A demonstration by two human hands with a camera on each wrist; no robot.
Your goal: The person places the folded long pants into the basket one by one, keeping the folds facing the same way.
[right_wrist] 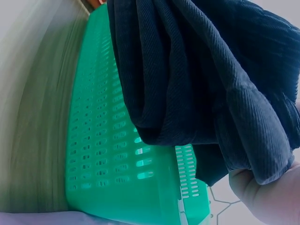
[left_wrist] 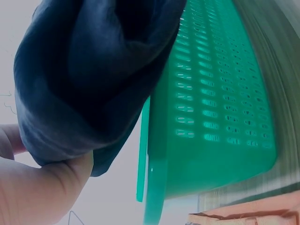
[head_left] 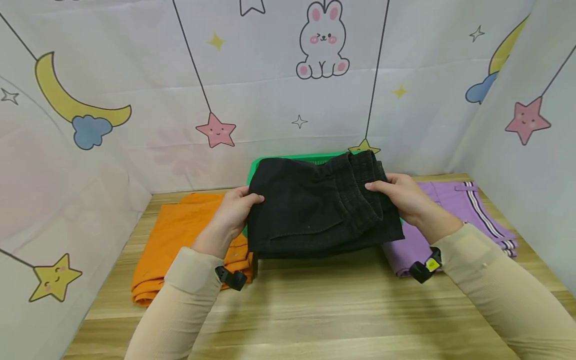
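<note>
A folded pair of black trousers (head_left: 306,205) hangs level in front of and above the green basket (head_left: 297,157), hiding most of it. On one end, my left hand (head_left: 229,212) pinches the folded edge, thumb on top. My right hand (head_left: 407,200) grips the other end beside the elastic waistband (head_left: 360,192). In the left wrist view the black cloth (left_wrist: 93,79) bulges over the thumb, with the basket's slotted wall (left_wrist: 220,117) alongside. From the right wrist, several folded layers (right_wrist: 164,84) show next to the basket (right_wrist: 117,159).
Folded orange trousers (head_left: 175,240) lie on the wooden table (head_left: 324,310) left of the basket. Folded purple trousers (head_left: 463,210) with a striped side band lie to its right. Behind everything hangs a white curtain (head_left: 270,90) printed with stars, moons and a rabbit.
</note>
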